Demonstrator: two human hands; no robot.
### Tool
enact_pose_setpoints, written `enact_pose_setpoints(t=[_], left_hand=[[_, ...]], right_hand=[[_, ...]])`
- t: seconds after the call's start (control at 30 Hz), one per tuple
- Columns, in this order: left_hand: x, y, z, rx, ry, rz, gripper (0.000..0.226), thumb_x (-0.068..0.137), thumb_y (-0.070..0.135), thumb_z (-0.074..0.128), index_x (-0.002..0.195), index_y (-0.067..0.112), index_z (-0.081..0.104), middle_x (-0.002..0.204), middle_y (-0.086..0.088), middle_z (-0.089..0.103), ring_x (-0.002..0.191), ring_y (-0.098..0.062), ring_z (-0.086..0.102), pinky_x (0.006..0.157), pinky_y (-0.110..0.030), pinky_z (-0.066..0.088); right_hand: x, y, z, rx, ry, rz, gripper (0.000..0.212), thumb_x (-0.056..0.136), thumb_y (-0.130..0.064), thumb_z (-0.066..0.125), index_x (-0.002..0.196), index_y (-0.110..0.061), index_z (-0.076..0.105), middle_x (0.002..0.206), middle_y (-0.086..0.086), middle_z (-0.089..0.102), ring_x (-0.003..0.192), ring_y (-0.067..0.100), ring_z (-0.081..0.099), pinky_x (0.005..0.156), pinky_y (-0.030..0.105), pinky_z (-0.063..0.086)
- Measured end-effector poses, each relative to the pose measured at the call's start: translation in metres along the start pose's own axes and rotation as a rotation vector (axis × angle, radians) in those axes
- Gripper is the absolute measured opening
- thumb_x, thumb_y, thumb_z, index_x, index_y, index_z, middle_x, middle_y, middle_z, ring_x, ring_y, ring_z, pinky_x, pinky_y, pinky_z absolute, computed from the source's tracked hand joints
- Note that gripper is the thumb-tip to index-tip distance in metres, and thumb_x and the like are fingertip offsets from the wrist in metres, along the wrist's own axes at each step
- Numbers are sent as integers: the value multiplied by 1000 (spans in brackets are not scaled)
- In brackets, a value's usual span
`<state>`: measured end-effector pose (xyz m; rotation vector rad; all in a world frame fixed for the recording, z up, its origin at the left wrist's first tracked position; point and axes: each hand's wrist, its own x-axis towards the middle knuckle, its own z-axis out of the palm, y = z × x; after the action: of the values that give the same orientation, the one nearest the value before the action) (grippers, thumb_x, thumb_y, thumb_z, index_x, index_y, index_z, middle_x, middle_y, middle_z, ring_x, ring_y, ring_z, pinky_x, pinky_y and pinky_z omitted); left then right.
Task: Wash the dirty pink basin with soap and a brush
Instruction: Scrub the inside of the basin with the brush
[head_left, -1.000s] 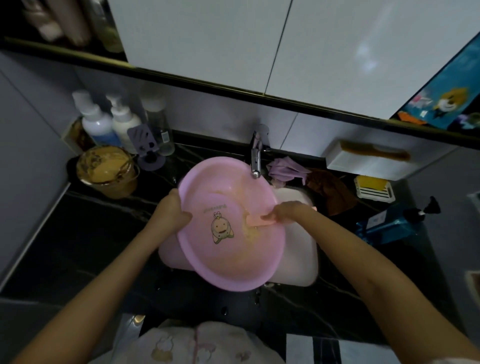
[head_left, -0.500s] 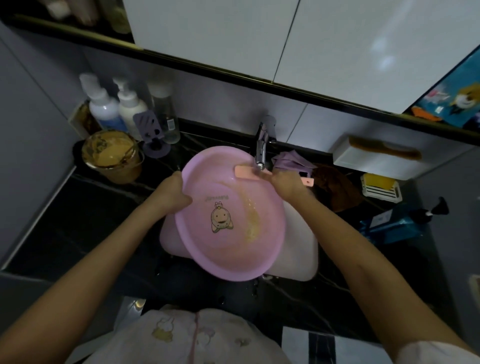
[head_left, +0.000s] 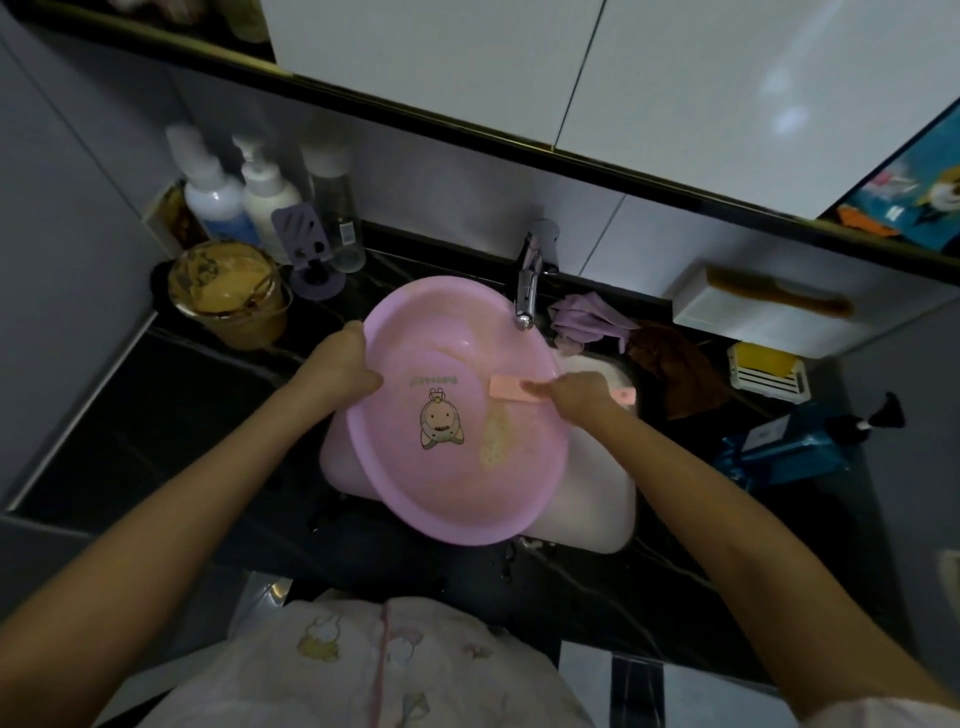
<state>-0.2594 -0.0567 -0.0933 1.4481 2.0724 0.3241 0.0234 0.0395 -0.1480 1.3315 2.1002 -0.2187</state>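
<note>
Over a black counter (head_left: 156, 426), beyond the person's pale printed garment (head_left: 395, 670), two bare forearms reach to a white sink (head_left: 587, 514); a pink basin (head_left: 447, 499) sits across that sink and covers most of it; the hands work apart, on opposite sides of the bowl; the left hand (head_left: 337, 369) grips the basin's left rim, thumb inside; the right hand (head_left: 576, 395) is curled round a pink brush (head_left: 511, 388), whose head lies over the inner wall on the right while the handle's end pokes out past the rim; a cartoon sticker (head_left: 440, 420) marks the basin's floor, with a patch of yellowish residue (head_left: 496, 436) just beside it; a chrome tap (head_left: 525, 296) stands over the far rim; near it lie a purple cloth (head_left: 587, 317) and a brown cloth (head_left: 675, 364); farther right are a yellow bar (head_left: 763, 358) in a white dish and a blue pump bottle (head_left: 795, 441) on its side; far left, a tub (head_left: 228, 296) of yellow-brown paste sits before three bottles (head_left: 213, 202) at the wall.
</note>
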Motion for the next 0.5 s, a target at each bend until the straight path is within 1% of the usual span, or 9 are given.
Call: enact_pose_setpoints(t=[0.07, 0.1, 0.13, 0.17, 0.2, 0.27, 0.37, 0.43, 0.5], left_hand=[[-1, -3, 3, -13, 30, 12, 35, 78, 5, 63, 108, 1, 44, 89, -8, 45, 78, -22, 47, 53, -26, 33], [-1, -5, 4, -23, 48, 17, 34, 78, 4, 62, 107, 1, 44, 87, -8, 45, 76, -22, 47, 51, -26, 32], [-2, -7, 6, -31, 63, 23, 33, 78, 4, 61, 107, 1, 44, 85, -7, 45, 75, -22, 47, 50, -26, 31], [-3, -9, 8, -39, 79, 28, 32, 79, 3, 61, 106, 0, 45, 82, -6, 43, 73, -23, 46, 49, -26, 31], [-3, -11, 9, -44, 97, 31, 31, 78, 3, 61, 105, -1, 45, 78, -4, 42, 71, -23, 46, 48, -26, 30], [-3, -14, 11, -51, 124, 44, 30, 78, 2, 61, 103, -3, 45, 75, -3, 40, 70, -23, 44, 47, -25, 28], [-2, -15, 13, -67, 129, 49, 29, 78, 2, 61, 103, -2, 46, 78, -5, 43, 71, -23, 45, 47, -24, 29], [0, -16, 13, -68, 107, 43, 30, 79, 2, 60, 105, -2, 46, 84, -10, 46, 74, -24, 47, 49, -25, 31], [2, -18, 12, -59, 82, 55, 33, 79, 3, 60, 108, -3, 46, 87, -11, 45, 77, -26, 48, 50, -26, 31]], right_hand=[[-14, -8, -1, 15, -178, -9, 45, 101, -31, 33, 146, -31, 31, 133, 8, 51, 116, 28, 54, 92, 31, 42], [-23, -11, 0, 88, -304, -26, 47, 101, -31, 33, 147, -24, 31, 125, 8, 56, 107, 27, 58, 86, 29, 46], [-33, -19, 2, 223, -451, -53, 48, 100, -28, 34, 147, -17, 32, 103, 8, 61, 84, 22, 61, 70, 24, 49], [-44, -28, 7, 347, -590, -81, 48, 99, -21, 36, 147, -17, 32, 76, 5, 55, 59, 16, 51, 50, 19, 44], [-54, -37, 13, 464, -690, -123, 52, 96, -12, 37, 147, -22, 31, 62, 0, 42, 45, 10, 35, 38, 17, 32], [-70, -56, 21, 654, -751, -185, 63, 90, -1, 35, 146, -31, 31, 57, -4, 34, 40, 7, 22, 35, 16, 21], [-74, -70, 25, 768, -754, -231, 62, 92, -1, 35, 146, -30, 31, 58, -3, 38, 40, 6, 22, 36, 16, 20], [-63, -60, 25, 744, -779, -175, 58, 94, -4, 37, 145, -29, 32, 57, -3, 36, 39, 6, 20, 36, 15, 19], [-52, -42, 22, 604, -726, -78, 53, 94, -9, 41, 144, -26, 36, 56, -2, 36, 39, 8, 22, 35, 16, 20]])
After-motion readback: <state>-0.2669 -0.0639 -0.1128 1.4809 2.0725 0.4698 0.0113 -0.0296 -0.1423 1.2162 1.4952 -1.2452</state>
